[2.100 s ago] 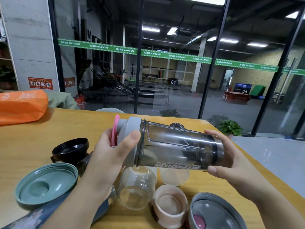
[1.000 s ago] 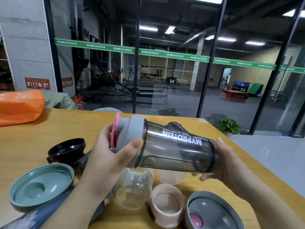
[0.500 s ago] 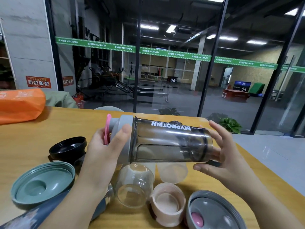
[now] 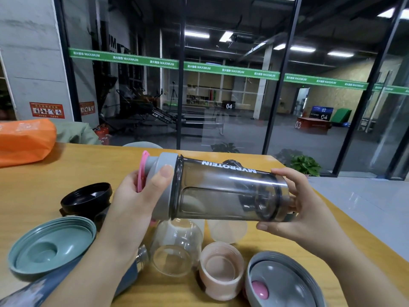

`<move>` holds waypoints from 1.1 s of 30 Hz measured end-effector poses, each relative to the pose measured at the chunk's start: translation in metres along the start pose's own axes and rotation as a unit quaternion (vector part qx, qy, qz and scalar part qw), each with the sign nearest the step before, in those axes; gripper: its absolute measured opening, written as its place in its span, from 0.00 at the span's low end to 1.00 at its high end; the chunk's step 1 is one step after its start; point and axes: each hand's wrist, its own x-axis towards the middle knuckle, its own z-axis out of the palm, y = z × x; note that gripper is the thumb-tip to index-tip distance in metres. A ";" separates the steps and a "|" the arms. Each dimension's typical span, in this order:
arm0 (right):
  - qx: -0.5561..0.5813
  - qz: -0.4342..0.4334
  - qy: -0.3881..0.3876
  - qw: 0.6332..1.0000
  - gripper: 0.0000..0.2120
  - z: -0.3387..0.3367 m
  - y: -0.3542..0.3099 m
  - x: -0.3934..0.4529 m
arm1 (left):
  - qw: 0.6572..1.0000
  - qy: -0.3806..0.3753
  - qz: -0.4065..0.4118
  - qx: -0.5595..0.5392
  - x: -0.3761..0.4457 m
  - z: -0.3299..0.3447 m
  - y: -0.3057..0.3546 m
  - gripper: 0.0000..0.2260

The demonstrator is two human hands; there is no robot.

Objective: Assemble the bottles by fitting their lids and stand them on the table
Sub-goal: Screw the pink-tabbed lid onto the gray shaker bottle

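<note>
Smoky-grey shaker bottle [image 4: 225,191] held sideways above table [image 4: 33,191]; left hand [image 4: 137,202] grips grey lid [image 4: 162,185]; right hand [image 4: 296,209], splayed a moment ago, now clasps the base.

- I am watching the left hand [image 4: 135,204] gripping the grey lid [image 4: 162,185] of a smoky MYPROTEIN shaker bottle [image 4: 228,193], which is lying sideways above the wooden table [image 4: 33,189].
- The right hand [image 4: 303,209] is cupping the bottle's base, fingers curled round it.
- Beneath, a teal lid [image 4: 51,247], a black lid [image 4: 86,198], a clear bottle [image 4: 174,249], a pink lid [image 4: 221,269] and a grey lid with a pink stopper [image 4: 281,282] are lying on the table.
- An orange bag [image 4: 24,140] is sitting at the far left.
</note>
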 end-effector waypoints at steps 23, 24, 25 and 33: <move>0.107 0.172 -0.087 0.975 0.28 0.007 0.001 0.002 | 0.996 -0.028 0.078 0.024 -0.006 0.003 0.004 0.44; 0.110 0.179 -0.116 0.971 0.23 0.006 0.006 -0.003 | 0.995 -0.036 0.087 0.030 -0.008 0.004 0.005 0.44; 0.114 0.200 -0.139 0.963 0.17 0.008 0.009 -0.006 | 0.994 -0.043 0.098 0.035 -0.009 0.004 0.007 0.44; 0.215 0.258 -0.128 0.933 0.26 0.009 0.002 0.008 | 0.989 -0.017 0.147 0.017 -0.011 0.005 0.006 0.40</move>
